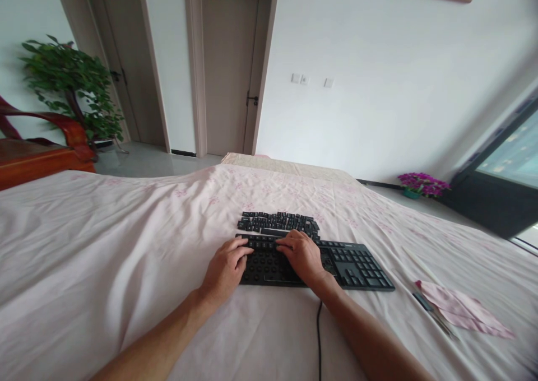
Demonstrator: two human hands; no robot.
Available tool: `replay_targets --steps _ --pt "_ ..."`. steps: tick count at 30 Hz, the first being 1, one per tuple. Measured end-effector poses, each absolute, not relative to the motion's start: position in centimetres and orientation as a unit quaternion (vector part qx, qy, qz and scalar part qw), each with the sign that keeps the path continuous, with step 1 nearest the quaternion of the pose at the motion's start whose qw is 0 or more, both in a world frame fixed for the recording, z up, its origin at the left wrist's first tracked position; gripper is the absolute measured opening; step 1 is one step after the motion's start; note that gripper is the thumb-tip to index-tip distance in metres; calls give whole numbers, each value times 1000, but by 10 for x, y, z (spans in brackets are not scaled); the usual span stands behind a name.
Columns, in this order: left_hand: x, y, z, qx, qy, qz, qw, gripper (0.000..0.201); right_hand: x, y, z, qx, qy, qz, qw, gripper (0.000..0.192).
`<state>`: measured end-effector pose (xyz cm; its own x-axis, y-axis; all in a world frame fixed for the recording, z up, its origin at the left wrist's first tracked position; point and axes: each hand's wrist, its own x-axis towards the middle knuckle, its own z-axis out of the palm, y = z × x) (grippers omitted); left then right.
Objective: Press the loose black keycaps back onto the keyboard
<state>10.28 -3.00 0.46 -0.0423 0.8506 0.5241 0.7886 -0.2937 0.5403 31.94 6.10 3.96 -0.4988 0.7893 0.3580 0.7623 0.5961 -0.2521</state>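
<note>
A black keyboard (365,266) lies on a pink-white flowered cloth; most of its left part is without keycaps, while keys fill its right end. At the upper left of the keyboard, my left hand (229,263) rests with its fingers apart, touching the frame and top row. My right hand (303,258) bends over the upper middle, its thumb and fingertips close together at the top rows. Anything between those fingertips is too small to make out. Just beyond the keyboard, loose black keycaps (281,221) lie in rows, with a long space bar (273,232) nearest.
The keyboard's cable (319,336) runs toward me. To the right lie a pink cloth (462,308), a thin tool with a dark end (435,314) and a pale stick (420,262). Beyond are a wooden chair (46,151), a leafy plant (71,87) and purple flowers (422,184).
</note>
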Motion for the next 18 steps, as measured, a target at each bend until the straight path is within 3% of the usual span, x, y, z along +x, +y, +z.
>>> replay_targets --steps 18 --pt "103 -30 3 692 587 417 38 32 319 57 38 -439 -874 1 208 17"
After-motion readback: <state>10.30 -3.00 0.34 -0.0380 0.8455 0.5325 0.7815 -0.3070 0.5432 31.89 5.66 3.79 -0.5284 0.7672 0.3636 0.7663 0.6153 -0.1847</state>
